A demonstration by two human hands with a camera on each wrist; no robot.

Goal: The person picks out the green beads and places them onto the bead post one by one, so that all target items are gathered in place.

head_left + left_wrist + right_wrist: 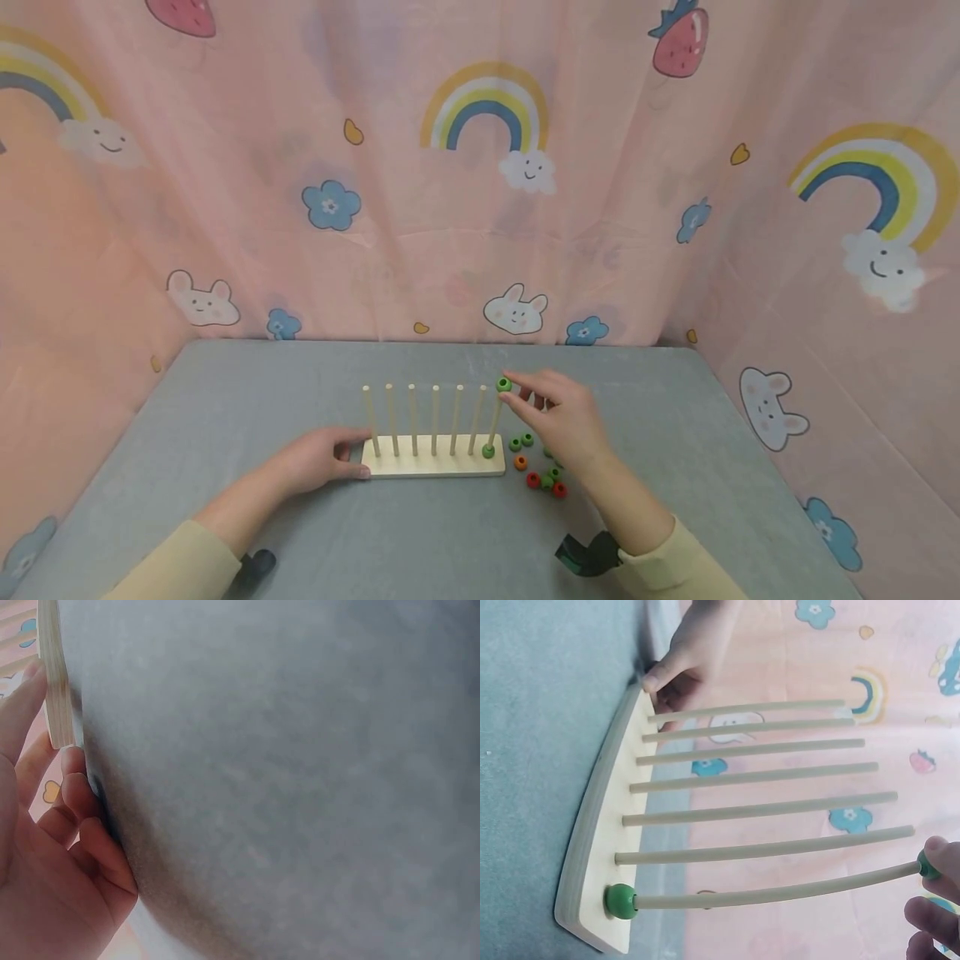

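Note:
A pale wooden peg board point(435, 467) with a row of several upright pegs stands on the table. At its left end, my left hand point(318, 462) grips the base between thumb and fingers; the left wrist view shows the base's end point(56, 697) there. My right hand point(566, 421) pinches a green bead point(504, 384) between thumb and fingertips at the top of the rightmost peg. In the right wrist view this held bead point(928, 865) meets the peg's tip. Another green bead point(620, 901) sits at the bottom of that same peg. The other pegs are bare.
Loose beads lie on the grey table point(315, 533) right of the board: several green point(527, 439), two red point(533, 480) and one orange point(521, 462). Part of this group is hidden by the right hand. A patterned pink curtain point(420, 250) hangs behind the table.

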